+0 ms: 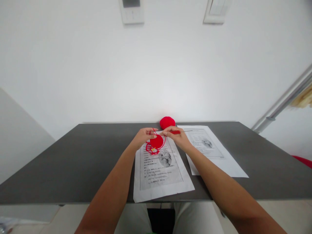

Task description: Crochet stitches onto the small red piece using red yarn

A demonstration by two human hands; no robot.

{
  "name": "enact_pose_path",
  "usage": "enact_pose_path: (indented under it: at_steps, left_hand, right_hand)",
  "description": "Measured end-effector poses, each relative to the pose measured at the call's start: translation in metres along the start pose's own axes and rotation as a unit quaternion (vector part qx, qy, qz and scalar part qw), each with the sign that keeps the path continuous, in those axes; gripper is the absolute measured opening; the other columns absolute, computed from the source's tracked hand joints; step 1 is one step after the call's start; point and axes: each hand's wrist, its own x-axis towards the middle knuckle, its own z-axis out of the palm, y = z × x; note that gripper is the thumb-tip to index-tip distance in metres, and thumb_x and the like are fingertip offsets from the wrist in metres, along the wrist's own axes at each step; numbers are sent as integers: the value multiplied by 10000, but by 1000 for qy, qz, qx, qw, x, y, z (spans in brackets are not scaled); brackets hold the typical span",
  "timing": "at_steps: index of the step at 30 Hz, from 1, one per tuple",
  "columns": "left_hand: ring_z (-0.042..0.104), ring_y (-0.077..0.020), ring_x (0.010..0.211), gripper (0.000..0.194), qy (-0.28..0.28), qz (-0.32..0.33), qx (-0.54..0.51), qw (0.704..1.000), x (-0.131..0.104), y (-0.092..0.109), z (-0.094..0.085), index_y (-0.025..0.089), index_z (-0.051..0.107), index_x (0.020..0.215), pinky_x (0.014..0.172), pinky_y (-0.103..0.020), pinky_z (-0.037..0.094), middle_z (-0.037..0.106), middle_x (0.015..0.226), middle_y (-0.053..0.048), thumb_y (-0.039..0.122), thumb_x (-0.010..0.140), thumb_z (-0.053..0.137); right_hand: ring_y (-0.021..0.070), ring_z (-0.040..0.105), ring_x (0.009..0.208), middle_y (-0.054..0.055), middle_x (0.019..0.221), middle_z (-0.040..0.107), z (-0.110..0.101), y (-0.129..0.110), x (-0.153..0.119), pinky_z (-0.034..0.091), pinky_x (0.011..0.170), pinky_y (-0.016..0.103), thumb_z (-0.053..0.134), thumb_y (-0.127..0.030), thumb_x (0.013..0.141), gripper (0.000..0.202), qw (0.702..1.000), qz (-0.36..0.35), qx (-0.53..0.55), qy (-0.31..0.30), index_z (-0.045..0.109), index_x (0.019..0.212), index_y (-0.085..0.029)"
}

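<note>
Over the far part of the nearer printed sheet [161,191], near the middle of the table [73,169], you hold a round red piece [156,142] in your left hand [144,137]. Your left grip is clamped on its upper left edge, thumb in front, and a strand of red yarn [154,131] runs up by those fingers. Red loops [148,149] hang below the disc, with a small yellow bit [153,149] among them; whether they touch the paper, you cannot tell from this angle.

Your right hand [176,137] is just beside the piece, its grip closed on a thin tool with a red handle [175,132]. A slim metal shaft points from it to the right, over the other sheet; the tool's opposite end is too small to make out. Another red strand curves down between your hands, along the right side of the disc.

Just beyond your hands, a red ball of yarn [167,122] sits at the table's far edge, close to the white wall [156,71]. The second printed sheet [226,167] lies to your right, partly under your right forearm in this view. Both sheets bear text and a grey picture.
</note>
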Motion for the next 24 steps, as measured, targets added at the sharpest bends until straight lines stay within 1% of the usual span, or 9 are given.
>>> enact_pose_path:
  at_steps: [5, 9, 14, 16, 18, 21, 24]
  left_hand:
    - [606, -123, 631, 426, -43, -26, -42, 998, -2, 3, -2, 110, 712, 1000, 667, -268, 443, 677, 698, -6, 176, 587, 793]
    - [602, -113, 627, 444, -84, -35, -59, 994, -3, 6, -2, 104, 719, 1019, 675, -261, 437, 683, 704, -9, 176, 589, 805]
    - [645, -142, 721, 454, -94, -40, -65, 993, -3, 5, -1, 108, 723, 1014, 760, -284, 460, 732, 808, -50, 165, 574, 818]
    - [657, -157, 768, 463, -94, -42, -61, 993, -2, 4, 0, 103, 721, 1018, 793, -296, 463, 739, 844, -65, 150, 567, 816]
    - [658, -162, 769, 483, -84, -41, -53, 994, -1, 2, 0, 98, 714, 1037, 793, -302, 465, 735, 829, -63, 137, 566, 810]
    - [641, -147, 705, 523, -57, -33, -48, 997, 0, 0, 3, 98, 701, 1079, 754, -294, 465, 715, 762, -34, 121, 566, 803]
    - [628, -138, 680, 538, -27, -12, -46, 999, 0, -1, 7, 100, 695, 1104, 725, -284, 463, 694, 737, -15, 126, 576, 793]
  right_hand:
    - [183, 678, 780, 30, 797, 740, 1, -2, -2, 534, 766, 320, 738, -404, 774, 202, 998, -44, -47, 7, 730, 782, -202]
    - [201, 690, 823, 40, 817, 751, 2, 1, -2, 537, 817, 351, 722, -390, 800, 174, 994, -74, -78, -17, 741, 799, -217]
    - [211, 705, 920, 56, 924, 764, 1, 8, -2, 536, 890, 372, 695, -374, 831, 153, 990, -104, -87, -45, 749, 847, -232]
    - [207, 706, 944, 54, 960, 765, 1, 10, -2, 534, 909, 372, 687, -370, 838, 155, 987, -108, -95, -67, 753, 880, -236]
    - [199, 708, 934, 52, 965, 766, 1, 11, -2, 540, 892, 362, 673, -355, 852, 152, 986, -105, -105, -80, 750, 901, -233]
    - [188, 704, 884, 50, 928, 760, 2, 12, -2, 548, 833, 333, 651, -310, 869, 129, 983, -109, -128, -76, 735, 891, -214]
    - [175, 692, 837, 46, 888, 742, 2, 13, -1, 547, 789, 311, 607, -269, 896, 119, 975, -133, -163, -65, 707, 884, -205]
